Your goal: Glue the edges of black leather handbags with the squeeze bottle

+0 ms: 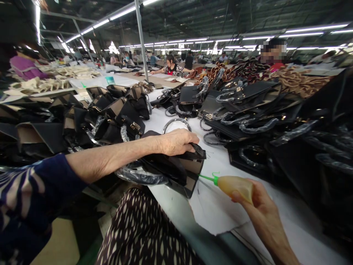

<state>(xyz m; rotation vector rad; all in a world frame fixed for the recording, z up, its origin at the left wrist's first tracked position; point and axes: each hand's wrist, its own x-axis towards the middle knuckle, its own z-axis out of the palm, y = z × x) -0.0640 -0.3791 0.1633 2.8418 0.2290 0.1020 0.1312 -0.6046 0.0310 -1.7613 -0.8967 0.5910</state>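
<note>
My left hand (178, 141) is closed over the top edge of a black handbag (176, 171) that lies at the near edge of the white table (289, 217). The bag's handle, wrapped in clear plastic (142, 176), hangs off the table towards my lap. My right hand (257, 204) grips a small yellowish squeeze bottle (234, 184). Its thin green nozzle (206, 178) touches the bag's open side.
A sheet of white paper (215, 209) lies under the bag. Piles of black handbags (110, 114) with plastic-wrapped handles (248, 125) crowd the table left and right. Several people sit working at tables farther back, one person (172, 66) facing me. A steel post (142, 40) stands behind.
</note>
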